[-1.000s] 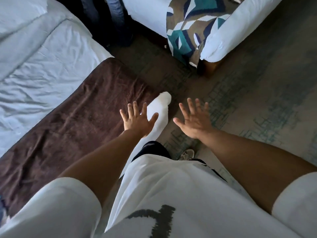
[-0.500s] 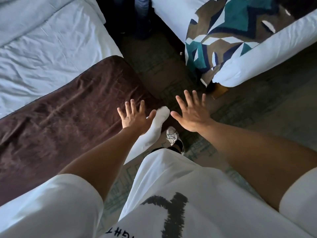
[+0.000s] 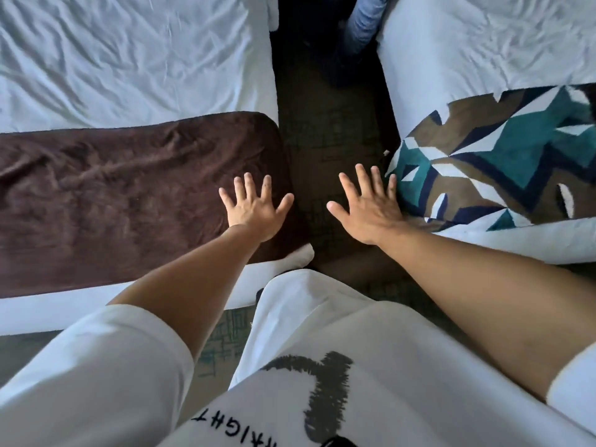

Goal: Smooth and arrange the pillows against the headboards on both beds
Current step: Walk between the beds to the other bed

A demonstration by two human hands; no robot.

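The left bed (image 3: 129, 59) runs off the left and top edges of the view, so its headboard end is cut off and no pillow on it can be seen; only wrinkled white sheet shows, with a brown runner (image 3: 113, 195) laid across its foot end and folding down over the near corner. The left hand (image 3: 254, 211) is spread flat over that corner of the runner, fingers straight and apart, the grip released and grasping nothing (whether the palm presses the cloth or hangs just above it is hard to tell). Between the beds lies a strip of dark patterned carpet (image 3: 329, 150), deep in shadow, and at its far end stands something in blue denim (image 3: 364, 24), cut off by the top edge and too dim to make out further. The right hand (image 3: 367, 211) is likewise splayed, its grip released and empty, over the carpet beside the near corner of the right bed (image 3: 467, 53). Its little finger lies against, or just before, the edge of a patterned runner (image 3: 503, 162) in teal, brown, navy and white that crosses this bed's foot end. This bed too is cut off at the top and right edges, its pillows out of sight, well away from either hand. The person's white shirt (image 3: 322, 366) fills the bottom.
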